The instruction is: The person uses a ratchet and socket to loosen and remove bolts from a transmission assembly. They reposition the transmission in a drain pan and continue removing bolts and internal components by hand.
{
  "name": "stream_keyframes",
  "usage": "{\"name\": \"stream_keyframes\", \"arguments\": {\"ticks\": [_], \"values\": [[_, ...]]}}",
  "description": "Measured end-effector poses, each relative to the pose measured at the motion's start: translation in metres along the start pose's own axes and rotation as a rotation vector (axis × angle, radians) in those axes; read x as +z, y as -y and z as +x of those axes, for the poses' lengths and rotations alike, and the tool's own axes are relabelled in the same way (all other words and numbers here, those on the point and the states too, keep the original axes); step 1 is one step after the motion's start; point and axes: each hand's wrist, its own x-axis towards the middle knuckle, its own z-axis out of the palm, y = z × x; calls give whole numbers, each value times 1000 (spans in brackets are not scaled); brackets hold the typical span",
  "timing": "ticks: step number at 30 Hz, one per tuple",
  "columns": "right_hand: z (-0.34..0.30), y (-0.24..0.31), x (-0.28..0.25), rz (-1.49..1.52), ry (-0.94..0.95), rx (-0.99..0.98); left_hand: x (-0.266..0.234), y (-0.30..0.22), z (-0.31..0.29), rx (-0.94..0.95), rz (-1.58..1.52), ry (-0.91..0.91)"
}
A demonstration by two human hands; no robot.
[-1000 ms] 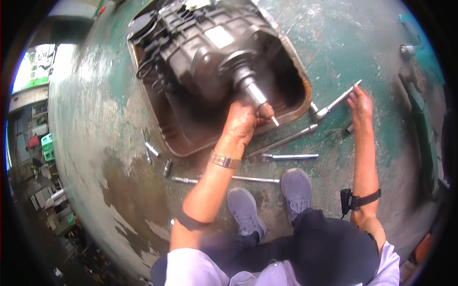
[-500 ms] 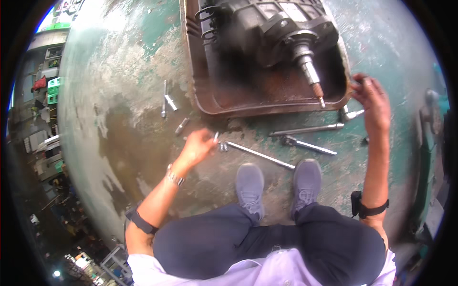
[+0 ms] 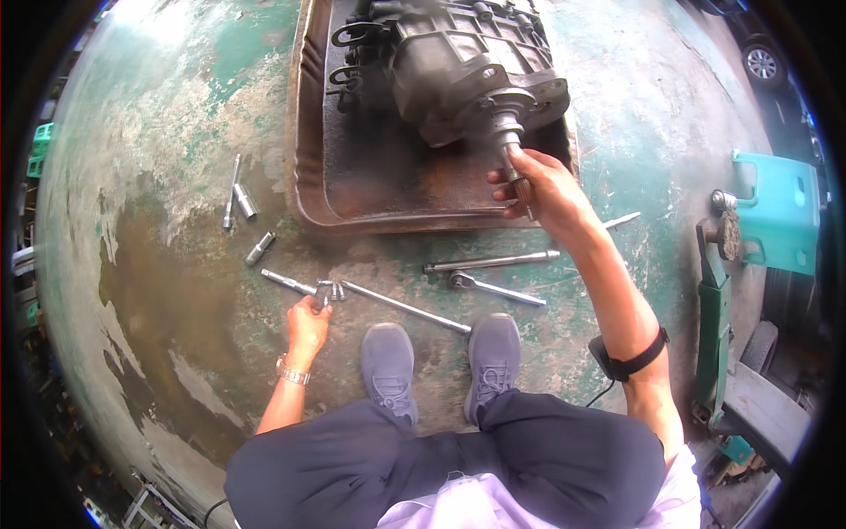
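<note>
A grey metal gearbox lies in a rusty brown tray, its splined shaft pointing toward me. My right hand is closed around that shaft near its free end, thumb on top and fingers beneath. Down on the floor to the left, my left hand pinches a small shiny socket. Beside those fingertips stand other small sockets. A short extension bar lies just beyond them, and a long thin bar stretches away to the right.
A thick bar and a ratchet lie before the tray. Left of it are two deep sockets and a slim extension. A turquoise stool and a green jack-like arm stand at right.
My right hand has moved from beside the tray's right edge onto the gearbox shaft. My left hand has lowered to the sockets on the floor. The view has shifted to the right.
</note>
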Motion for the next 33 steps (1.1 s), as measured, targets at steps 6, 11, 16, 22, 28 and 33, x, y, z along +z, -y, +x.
{"name": "stream_keyframes", "arguments": {"ticks": [6,11,16,22,28,33], "values": [[15,4,8,27,42,52,1,-3,-2,-115,-54,-2],[13,-4,11,-248,-72,-43,-1,-9,-9,-19,-35,-74],[14,-3,8,-198,-13,-39,-7,-22,-11,-10,15,-55],[8,1,10,-238,-42,-54,-11,-24,-13,8,30,-54],[14,20,16,-55,-49,53,-8,-18,-11,5,25,-53],[33,27,14,91,-68,147,-5,-13,-9,-19,-24,-35]]}}
